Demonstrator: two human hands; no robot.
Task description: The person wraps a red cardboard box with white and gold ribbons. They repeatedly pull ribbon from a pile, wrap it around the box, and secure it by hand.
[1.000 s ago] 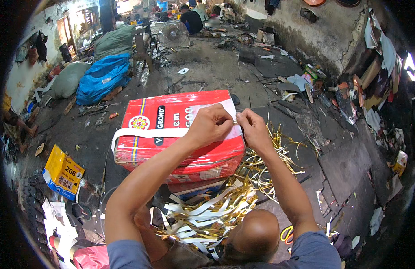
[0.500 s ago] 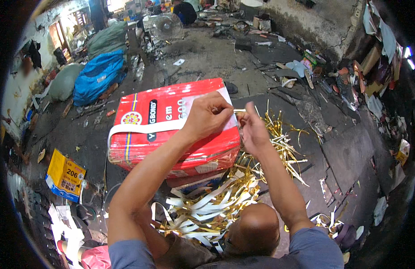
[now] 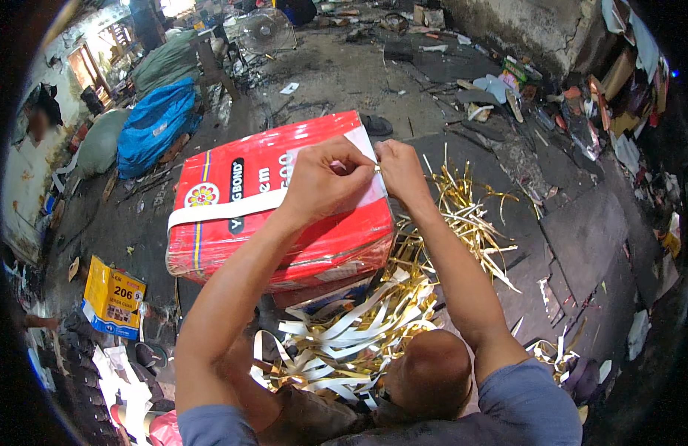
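Observation:
A red cardboard box with glossy sides stands in front of me. Along its top lies a white strip, running from the left edge to my left hand. That hand is closed in a pinch on the strip, near the box's right edge. Just right of it, my right hand is closed with its fingertips close to the left ones. A small pale bit of strip shows between the two hands; the rest is hidden by fingers. Gold-and-white strips lie heaped below the box, by my knee.
More narrow gold strips spread right of the box. A yellow-and-blue packet lies at left. Farther off are a blue sack, a fan and a dark sandal. Scraps litter the floor along the right wall.
My right hand has moved up and left, and its fingers, looser before, are now closed beside my left fingertips. The thin strip stretched between the hands shows less. The view has shifted slightly.

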